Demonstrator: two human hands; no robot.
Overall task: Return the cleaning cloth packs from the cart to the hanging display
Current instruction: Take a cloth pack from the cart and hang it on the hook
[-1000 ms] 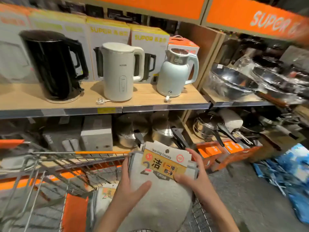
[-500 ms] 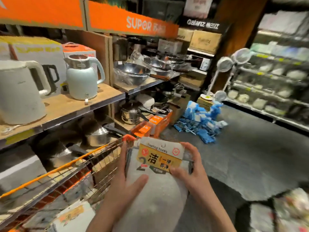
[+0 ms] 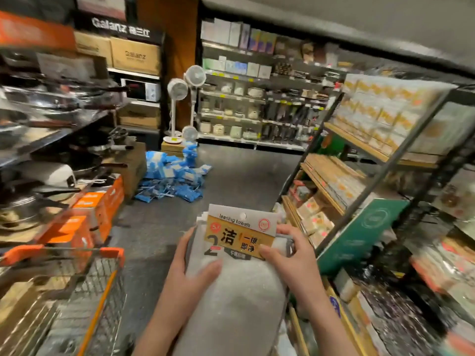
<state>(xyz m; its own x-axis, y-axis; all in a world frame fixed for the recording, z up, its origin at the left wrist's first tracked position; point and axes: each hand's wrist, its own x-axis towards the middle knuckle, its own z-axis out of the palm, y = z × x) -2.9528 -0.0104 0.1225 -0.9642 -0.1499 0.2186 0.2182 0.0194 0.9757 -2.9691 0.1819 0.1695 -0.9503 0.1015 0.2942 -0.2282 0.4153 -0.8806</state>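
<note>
I hold a stack of grey cleaning cloth packs (image 3: 239,299) in front of me with both hands; the top pack has a white and gold header card (image 3: 240,232) with a hang hole. My left hand (image 3: 191,268) grips the stack's left edge, thumb across the cloth. My right hand (image 3: 288,255) pinches the card's lower right corner. The wire shopping cart (image 3: 84,286) with orange trim stands at the lower left, apart from the packs. No hanging display of cloths is clearly visible.
Shelves of pans and pots (image 3: 46,116) line the left side. A dark metal rack (image 3: 380,176) with boxed goods stands close on the right. Blue packets (image 3: 172,178) are piled on the floor ahead, with standing fans (image 3: 180,104) and appliance shelves behind. Grey aisle floor (image 3: 244,173) lies between.
My view has swung right, from the kettle shelf to the aisle and the rack on the right. The cart has slid to the lower left. Both hands keep the same hold on the packs.
</note>
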